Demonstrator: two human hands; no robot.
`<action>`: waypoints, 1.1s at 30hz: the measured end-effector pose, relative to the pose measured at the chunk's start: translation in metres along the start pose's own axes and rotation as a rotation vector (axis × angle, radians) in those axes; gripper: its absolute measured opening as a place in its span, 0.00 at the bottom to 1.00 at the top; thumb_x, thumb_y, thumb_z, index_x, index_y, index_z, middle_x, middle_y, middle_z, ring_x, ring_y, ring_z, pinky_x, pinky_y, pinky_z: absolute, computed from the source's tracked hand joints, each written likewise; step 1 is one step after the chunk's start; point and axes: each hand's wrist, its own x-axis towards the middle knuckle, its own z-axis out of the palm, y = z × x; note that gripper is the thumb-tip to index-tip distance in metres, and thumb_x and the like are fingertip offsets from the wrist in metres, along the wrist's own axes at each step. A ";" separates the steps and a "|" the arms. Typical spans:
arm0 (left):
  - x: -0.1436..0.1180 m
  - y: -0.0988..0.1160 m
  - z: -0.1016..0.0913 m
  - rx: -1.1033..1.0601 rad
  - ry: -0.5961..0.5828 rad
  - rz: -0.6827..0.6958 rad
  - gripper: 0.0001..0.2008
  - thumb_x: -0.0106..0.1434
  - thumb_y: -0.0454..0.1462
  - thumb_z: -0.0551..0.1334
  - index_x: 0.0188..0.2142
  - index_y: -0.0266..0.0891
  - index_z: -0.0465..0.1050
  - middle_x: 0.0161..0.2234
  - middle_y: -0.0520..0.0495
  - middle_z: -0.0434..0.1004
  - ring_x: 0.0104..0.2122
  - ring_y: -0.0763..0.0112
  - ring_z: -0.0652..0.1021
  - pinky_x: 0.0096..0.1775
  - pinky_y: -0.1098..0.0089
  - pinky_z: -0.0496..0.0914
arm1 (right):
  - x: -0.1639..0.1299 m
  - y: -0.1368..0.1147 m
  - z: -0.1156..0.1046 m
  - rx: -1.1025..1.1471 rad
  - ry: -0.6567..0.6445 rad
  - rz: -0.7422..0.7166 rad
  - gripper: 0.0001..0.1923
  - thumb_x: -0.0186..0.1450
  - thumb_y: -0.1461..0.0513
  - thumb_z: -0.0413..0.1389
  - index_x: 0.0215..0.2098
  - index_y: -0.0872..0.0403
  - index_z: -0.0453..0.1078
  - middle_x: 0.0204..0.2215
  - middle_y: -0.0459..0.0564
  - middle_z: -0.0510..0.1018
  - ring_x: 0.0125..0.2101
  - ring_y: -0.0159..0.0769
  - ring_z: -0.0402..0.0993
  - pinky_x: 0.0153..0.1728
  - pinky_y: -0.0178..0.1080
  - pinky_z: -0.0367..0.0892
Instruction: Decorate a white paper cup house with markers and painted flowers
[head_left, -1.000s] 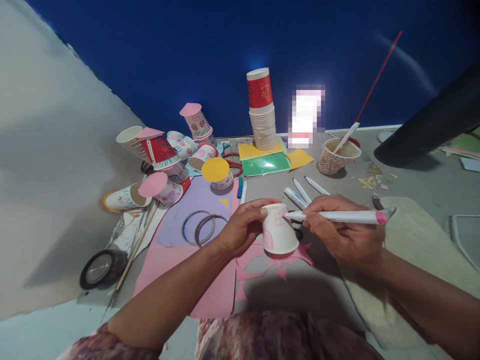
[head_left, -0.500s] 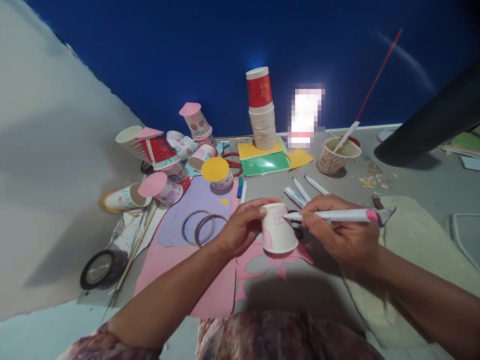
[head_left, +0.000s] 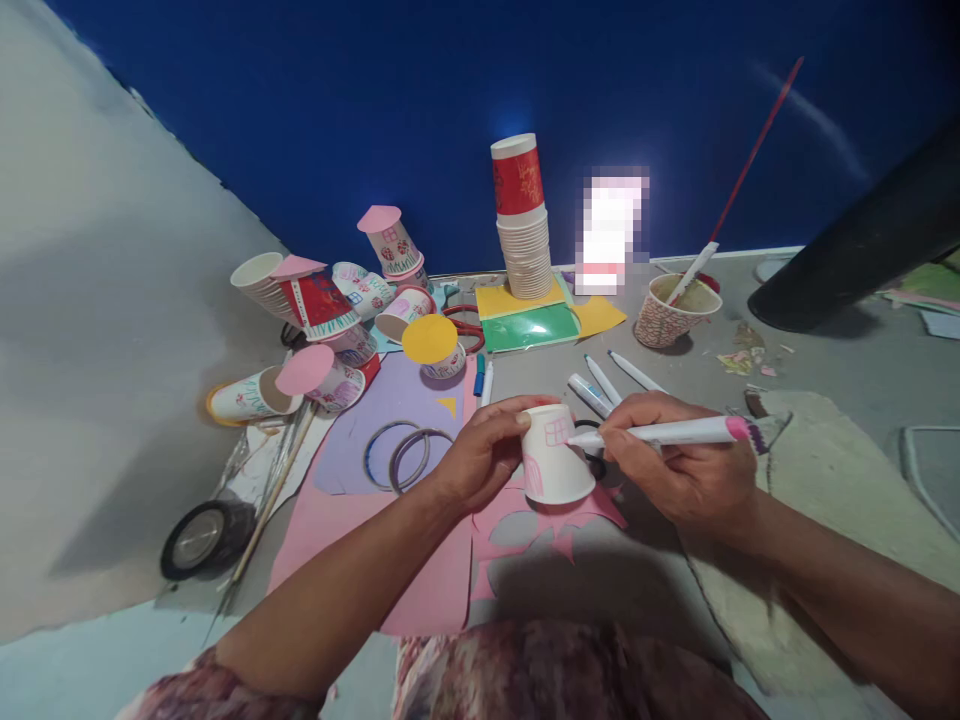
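Observation:
My left hand (head_left: 491, 447) is closed on a white paper cup (head_left: 556, 470), which is upside down and slightly tilted, its wide rim facing down. Pink lines on the cup form a window with panes and, at the lower left, a striped arched shape. In my right hand (head_left: 667, 460) is a pink marker (head_left: 686, 432) with a white barrel, its tip at the right edge of the drawn window. Beneath the cup lies cut pink paper (head_left: 517, 530) with rounded holes. Part of a dark-handled tool behind the cup is hidden.
A tall stack of paper cups (head_left: 523, 250) stands at the back on yellow and green sheets. Decorated cups (head_left: 330, 380) with paper roofs crowd the left. Several markers (head_left: 600, 378) lie beyond my hands. Tape rings (head_left: 416, 455), a patterned cup (head_left: 671, 320) and a cloth (head_left: 817, 480) lie around.
The marker tip has moved slightly down along the right side of the drawn window. Both hands keep their hold, and the cup has barely shifted.

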 end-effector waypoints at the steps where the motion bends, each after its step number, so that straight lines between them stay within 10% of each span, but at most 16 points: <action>1: 0.000 0.000 0.000 -0.001 0.003 -0.002 0.20 0.53 0.39 0.74 0.45 0.34 0.86 0.43 0.38 0.89 0.43 0.58 0.84 0.49 0.64 0.74 | 0.000 0.000 0.000 0.000 0.001 -0.002 0.09 0.68 0.68 0.58 0.31 0.51 0.75 0.25 0.45 0.83 0.22 0.33 0.79 0.25 0.34 0.73; 26: -0.001 0.004 0.002 -0.091 0.141 0.073 0.21 0.54 0.39 0.76 0.47 0.35 0.84 0.41 0.43 0.85 0.41 0.64 0.81 0.45 0.67 0.75 | -0.007 0.018 0.003 0.069 0.105 0.199 0.07 0.75 0.63 0.58 0.49 0.50 0.77 0.28 0.42 0.82 0.21 0.28 0.77 0.24 0.31 0.72; 33: 0.002 0.008 0.005 -0.234 0.150 0.095 0.19 0.59 0.35 0.70 0.50 0.34 0.81 0.45 0.40 0.86 0.47 0.57 0.83 0.54 0.60 0.76 | -0.001 0.020 0.001 -0.187 0.034 -0.005 0.09 0.70 0.66 0.59 0.47 0.50 0.76 0.39 0.50 0.88 0.34 0.38 0.87 0.38 0.37 0.80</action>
